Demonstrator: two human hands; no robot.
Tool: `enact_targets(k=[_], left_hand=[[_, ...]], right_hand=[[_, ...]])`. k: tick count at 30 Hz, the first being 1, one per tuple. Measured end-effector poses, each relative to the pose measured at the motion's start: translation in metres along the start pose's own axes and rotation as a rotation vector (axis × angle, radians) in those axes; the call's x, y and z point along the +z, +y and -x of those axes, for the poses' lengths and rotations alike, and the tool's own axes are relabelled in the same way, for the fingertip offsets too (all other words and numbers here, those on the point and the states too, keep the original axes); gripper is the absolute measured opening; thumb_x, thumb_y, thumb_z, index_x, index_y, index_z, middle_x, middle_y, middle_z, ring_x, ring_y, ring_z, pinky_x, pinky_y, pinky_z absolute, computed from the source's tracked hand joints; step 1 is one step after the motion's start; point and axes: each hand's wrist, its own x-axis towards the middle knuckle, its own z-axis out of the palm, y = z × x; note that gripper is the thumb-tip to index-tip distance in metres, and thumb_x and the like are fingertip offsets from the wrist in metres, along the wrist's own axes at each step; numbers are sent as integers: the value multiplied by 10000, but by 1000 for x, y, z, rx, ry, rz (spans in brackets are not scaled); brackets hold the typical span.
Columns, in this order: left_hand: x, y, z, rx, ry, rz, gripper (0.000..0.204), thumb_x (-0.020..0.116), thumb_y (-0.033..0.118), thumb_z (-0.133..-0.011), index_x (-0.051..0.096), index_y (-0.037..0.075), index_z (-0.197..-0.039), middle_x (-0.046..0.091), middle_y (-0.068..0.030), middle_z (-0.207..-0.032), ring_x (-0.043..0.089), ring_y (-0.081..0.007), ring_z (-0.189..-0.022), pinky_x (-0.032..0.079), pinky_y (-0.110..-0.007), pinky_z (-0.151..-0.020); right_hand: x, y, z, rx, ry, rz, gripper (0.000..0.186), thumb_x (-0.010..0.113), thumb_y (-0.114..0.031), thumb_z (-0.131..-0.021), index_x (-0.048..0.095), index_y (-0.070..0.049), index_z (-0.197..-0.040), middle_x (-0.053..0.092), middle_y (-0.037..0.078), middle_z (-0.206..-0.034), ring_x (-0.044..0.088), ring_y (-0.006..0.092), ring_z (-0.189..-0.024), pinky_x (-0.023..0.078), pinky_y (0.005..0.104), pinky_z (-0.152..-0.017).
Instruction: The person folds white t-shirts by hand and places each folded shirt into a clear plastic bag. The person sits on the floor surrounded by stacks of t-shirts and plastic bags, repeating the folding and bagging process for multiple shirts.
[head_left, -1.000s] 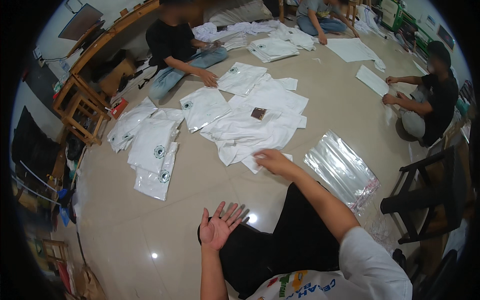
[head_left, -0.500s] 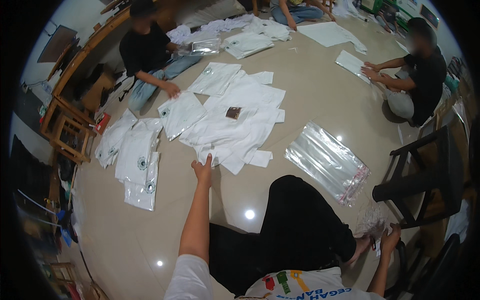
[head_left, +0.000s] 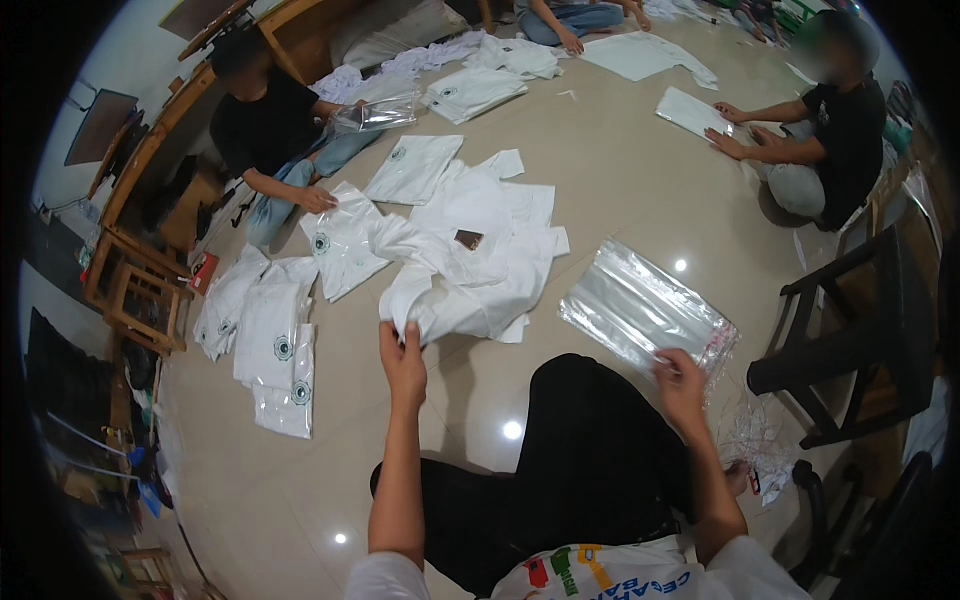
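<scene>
My left hand [head_left: 403, 368] is closed on the near edge of a white shirt [head_left: 490, 285], lifting that edge off the floor in loose folds. A small dark brown label [head_left: 467, 239] lies on the shirt. My right hand [head_left: 684, 392] is over the near right end of a fanned stack of clear plastic bags [head_left: 635, 300]. Its fingers are loosely curled and apart, with nothing visible between them. A bagged white shirt [head_left: 345, 245] lies beside the loose shirts, a co-worker's hand [head_left: 318, 200] at its top edge. Behind it is another folded white shirt [head_left: 415, 168].
Several bagged white shirts [head_left: 275, 330] overlap at left. A black plastic stool [head_left: 850, 335] stands at right, with a tangle of clear strips [head_left: 755, 440] near my foot. A co-worker at far right handles a folded white packet [head_left: 693, 110]. Further white garments [head_left: 640, 55] lie at the back.
My left hand has taken up the shirt's near edge and raised it. My right hand has moved from the strips by my foot up and left to the plastic bags.
</scene>
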Motion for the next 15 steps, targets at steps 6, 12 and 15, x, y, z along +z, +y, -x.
enact_targets(k=[6,12,15], left_hand=[[-47,27,123,-274,-43,-74,301,646,246,-1077,529,4,-1213,609,-117,-1161,609,-167,-1018,555,-341,-878],[-60,-48,170,-207,-139,-519,585,738,143,-985,464,-88,-1446,587,-284,-1409,575,-375,-1348,450,-438,-1134],[-62,-40,180,-96,-158,-469,649,738,157,-972,422,-105,-1474,525,-319,-1461,528,-429,-1383,405,-464,-1181]], right_hand=[[202,-42,-97,462,-515,-450,614,763,-414,-981,596,83,-1299,687,203,-1159,739,245,-969,619,325,-819],[299,19,-105,132,-421,592,418,714,-235,-894,698,62,-1188,747,267,-1152,737,425,-1116,614,515,-912],[311,-15,-78,211,-567,568,306,685,-174,-873,728,37,-1091,754,241,-1066,728,424,-1089,602,488,-924]])
